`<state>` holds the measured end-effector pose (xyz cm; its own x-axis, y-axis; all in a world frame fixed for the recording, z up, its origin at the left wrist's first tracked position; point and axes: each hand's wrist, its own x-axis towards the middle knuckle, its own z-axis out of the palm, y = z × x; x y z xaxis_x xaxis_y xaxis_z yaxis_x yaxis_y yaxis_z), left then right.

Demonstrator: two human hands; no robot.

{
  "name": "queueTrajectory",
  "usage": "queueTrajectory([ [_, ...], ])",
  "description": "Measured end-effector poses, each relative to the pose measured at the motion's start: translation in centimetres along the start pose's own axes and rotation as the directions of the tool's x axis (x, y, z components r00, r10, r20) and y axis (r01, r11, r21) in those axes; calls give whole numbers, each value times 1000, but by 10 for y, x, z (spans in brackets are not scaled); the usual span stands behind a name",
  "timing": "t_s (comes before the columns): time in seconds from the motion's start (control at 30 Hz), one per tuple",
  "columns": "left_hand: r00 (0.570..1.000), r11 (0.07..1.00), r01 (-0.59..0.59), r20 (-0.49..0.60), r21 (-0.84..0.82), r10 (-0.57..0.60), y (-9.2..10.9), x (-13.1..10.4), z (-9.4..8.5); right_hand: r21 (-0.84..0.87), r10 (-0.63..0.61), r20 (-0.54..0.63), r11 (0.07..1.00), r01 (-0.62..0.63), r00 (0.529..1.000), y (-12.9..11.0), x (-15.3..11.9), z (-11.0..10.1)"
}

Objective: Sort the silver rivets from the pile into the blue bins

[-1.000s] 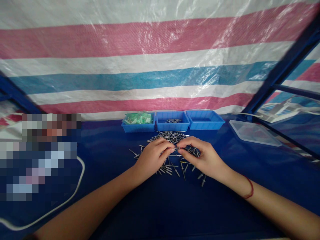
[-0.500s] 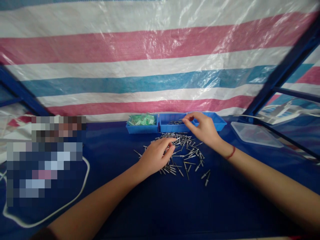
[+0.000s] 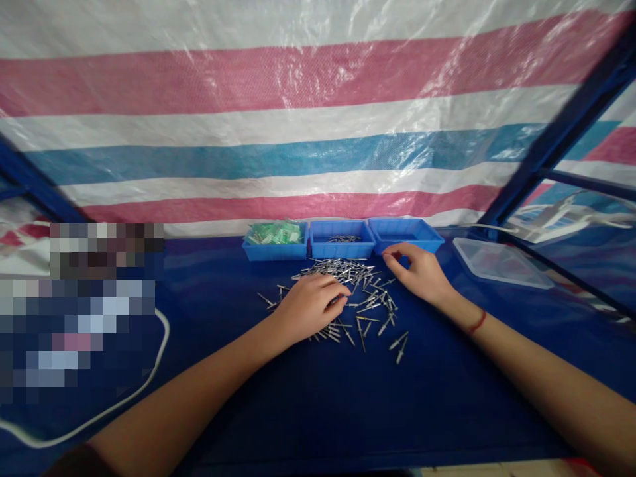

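Observation:
A pile of silver blind rivets (image 3: 370,298) lies spread on the blue table. My left hand (image 3: 315,305) rests over the left part of the pile, its fingers curled and the thumb close to the index finger; whatever is at the fingertips is hidden. My right hand (image 3: 417,268) hovers at the front of the right blue bin (image 3: 405,232), thumb and index tips drawn together, no rivet showing between them. Some rivets lie inside the middle blue bin (image 3: 342,249). The left blue bin (image 3: 275,252) holds small green-and-clear plastic packets (image 3: 276,232).
A clear plastic lid (image 3: 501,263) lies to the right of the bins. On the left a white cable (image 3: 161,358) curves around a blurred-out area. Blue metal frame posts (image 3: 527,179) flank the table, and a striped plastic sheet (image 3: 278,159) hangs behind.
My right hand has moved from above the middle bin rightward and down, towards the near edge of the right bin. My left hand stays over the pile. The camera view has shifted slightly.

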<state>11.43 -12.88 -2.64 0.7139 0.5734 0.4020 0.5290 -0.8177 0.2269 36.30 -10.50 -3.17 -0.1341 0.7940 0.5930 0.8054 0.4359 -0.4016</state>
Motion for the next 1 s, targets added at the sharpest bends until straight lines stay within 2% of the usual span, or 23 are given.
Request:
queueTrajectory([
  [0.1, 999, 1000, -11, 44, 28, 10, 10, 11, 3, 48, 59, 30, 997, -60, 998, 10, 0, 6],
  [0.3, 987, 982, 64, 137, 179, -89, 29, 37, 17, 85, -9, 71, 996, 3, 997, 2, 0, 5],
  [0.43, 984, 976, 119, 107, 184, -140, 31, 42, 23, 107, -26, 56, 994, 20, 998, -8, -4, 0],
  [0.53, 983, 976, 168, 50, 139, -176, 27, 39, 18, 158, -65, 69, 986, 53, 996, -19, -7, -3],
  [0.63, 974, 973, 225, -15, 48, -224, 24, 31, 7, 227, -182, 139, 963, 147, 973, -34, -10, -7],
  [0.77, 948, 944, 276, -107, -182, -299, 22, 15, 1, 243, -315, 214, 934, 262, 925, -56, -16, -10],
  [0.87, 919, 871, 296, -131, -391, -371, 22, 3, 4, 286, -313, 220, 926, 245, 924, -65, -20, -8],
  [1.0, 879, 739, 310, -116, -598, -463, 25, -6, 9, 410, -246, 207, 901, 144, 947, -71, -25, -4],
])
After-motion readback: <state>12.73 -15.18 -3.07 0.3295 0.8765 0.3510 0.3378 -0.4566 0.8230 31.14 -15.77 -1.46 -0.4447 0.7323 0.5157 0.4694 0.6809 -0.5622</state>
